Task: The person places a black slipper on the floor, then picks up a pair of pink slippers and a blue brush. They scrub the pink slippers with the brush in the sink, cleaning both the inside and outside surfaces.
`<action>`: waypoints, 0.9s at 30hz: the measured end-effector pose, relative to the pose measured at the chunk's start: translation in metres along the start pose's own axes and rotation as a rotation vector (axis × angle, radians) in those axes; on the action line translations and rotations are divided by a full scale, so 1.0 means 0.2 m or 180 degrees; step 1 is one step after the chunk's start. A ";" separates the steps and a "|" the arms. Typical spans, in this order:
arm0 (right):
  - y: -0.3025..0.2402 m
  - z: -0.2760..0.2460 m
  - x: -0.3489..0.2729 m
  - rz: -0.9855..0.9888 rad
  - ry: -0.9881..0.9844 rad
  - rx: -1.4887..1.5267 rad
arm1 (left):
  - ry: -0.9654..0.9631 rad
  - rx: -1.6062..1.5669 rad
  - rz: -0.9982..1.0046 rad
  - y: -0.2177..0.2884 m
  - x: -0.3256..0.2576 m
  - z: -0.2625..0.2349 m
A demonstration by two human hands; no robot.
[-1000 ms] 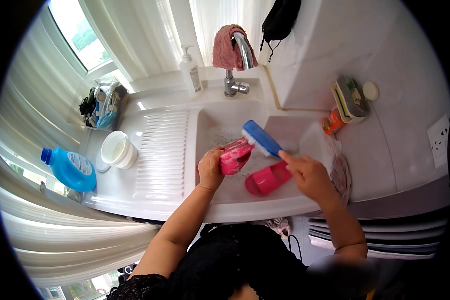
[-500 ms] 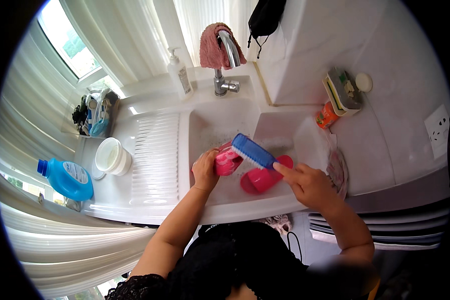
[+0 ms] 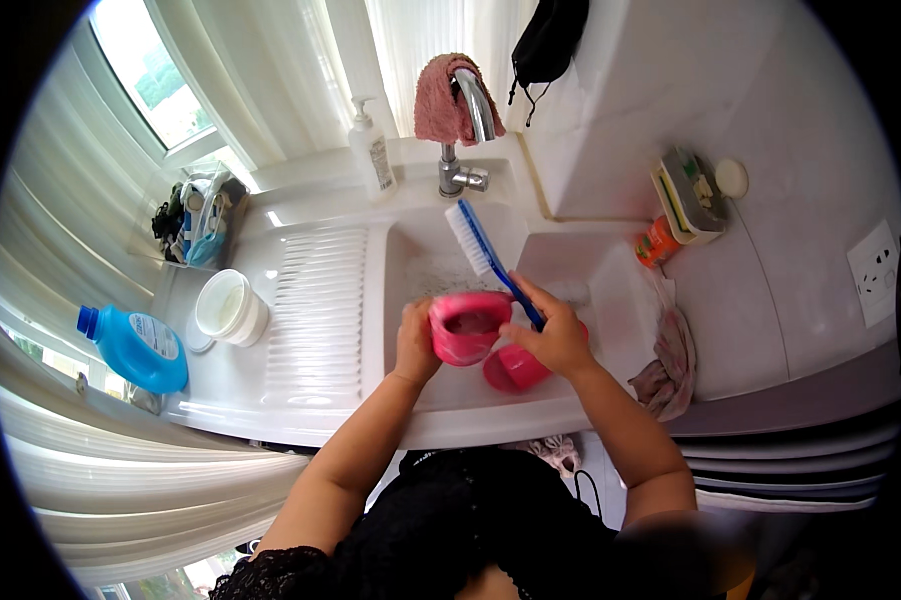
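My left hand is closed on the left side of a pink slipper, held above the sink basin with its foot opening showing. A blue scrubbing brush is gripped by its handle in my right hand. Its head points up and away from me, white bristles facing left, clear of the slipper. The right fingertips are close against the slipper's right edge; whether they touch it I cannot tell. Beneath, a second pink slipper lies in the basin, partly covered by the right hand and the held slipper.
White sink with a ridged washboard on the left. Further left stand a white tub, a blue detergent bottle and a clear box. Behind are a pump bottle and a towel-draped faucet. A cloth hangs at right.
The brush has lifted off the slipper and swung upright, its bristles turning left. My right hand moved left toward the slipper, which has turned to show its opening.
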State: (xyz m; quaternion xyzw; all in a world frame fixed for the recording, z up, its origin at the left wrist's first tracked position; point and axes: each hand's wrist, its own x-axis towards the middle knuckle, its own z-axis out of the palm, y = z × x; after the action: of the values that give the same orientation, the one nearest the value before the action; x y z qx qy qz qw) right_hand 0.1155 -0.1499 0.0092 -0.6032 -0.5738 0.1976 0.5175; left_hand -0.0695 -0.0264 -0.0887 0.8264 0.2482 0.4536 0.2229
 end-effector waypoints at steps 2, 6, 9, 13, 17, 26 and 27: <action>-0.03 0.04 0.03 0.0555 0.0093 0.0150 | -0.0001 0.0676 -0.0518 0.04 0.02 -0.04; 0.02 0.14 0.04 0.0175 0.0382 -0.0210 | -0.0456 0.0818 -0.1247 -0.07 -0.06 -0.02; 0.04 0.15 0.03 0.0001 0.0455 -0.0412 | -0.1099 -0.0751 -0.2947 -0.12 -0.08 -0.02; 0.15 0.22 0.00 -0.0126 0.0833 -0.0527 | -0.1315 -0.3868 -0.4111 -0.09 -0.01 -0.12; 0.17 0.36 -0.01 -0.0274 0.1200 -0.0605 | -0.1108 -0.3534 -0.3404 -0.03 -0.01 -0.10; 0.13 0.31 -0.12 0.0206 0.0092 -0.0309 | -0.0238 -0.2748 -0.2926 -0.21 -0.08 -0.04; 0.10 0.26 -0.15 0.0278 0.0117 -0.0231 | -0.0058 -0.2802 -0.3115 -0.16 -0.04 -0.06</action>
State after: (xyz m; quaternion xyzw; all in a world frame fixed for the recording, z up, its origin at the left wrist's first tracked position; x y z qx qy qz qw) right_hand 0.0744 -0.1515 -0.0392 -0.6496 -0.5442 0.1879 0.4966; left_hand -0.0898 -0.0054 -0.1078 0.4535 0.3848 0.3521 0.7227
